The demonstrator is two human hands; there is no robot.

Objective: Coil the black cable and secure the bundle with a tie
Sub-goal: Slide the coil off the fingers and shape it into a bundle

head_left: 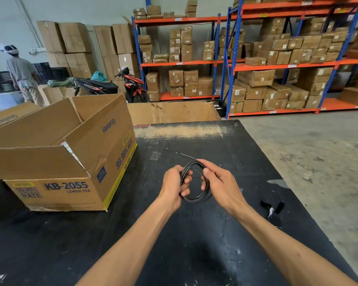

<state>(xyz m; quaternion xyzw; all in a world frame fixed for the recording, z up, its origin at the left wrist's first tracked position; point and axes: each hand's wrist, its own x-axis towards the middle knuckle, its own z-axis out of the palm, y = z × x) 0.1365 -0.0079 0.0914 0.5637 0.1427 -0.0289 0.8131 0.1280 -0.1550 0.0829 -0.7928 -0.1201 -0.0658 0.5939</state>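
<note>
Above the black bench point(194, 254), both hands are holding the black cable point(196, 200) as a small coil. The left hand point(174, 184) is pinching the loops together; the right hand point(219, 182) is closing its grip on the far side, guiding the loose end point(187, 156). Keeping the loops even and tight should help before reaching for the tie point(272, 209), lying near the right forearm.

We cannot see the left side of the black cable point(195, 198) where the left hand point(174, 185) closes round it, nor the stretch under the right hand point(220, 182); the open carton point(60, 162) runs off the left edge, its inside hidden from us
</note>
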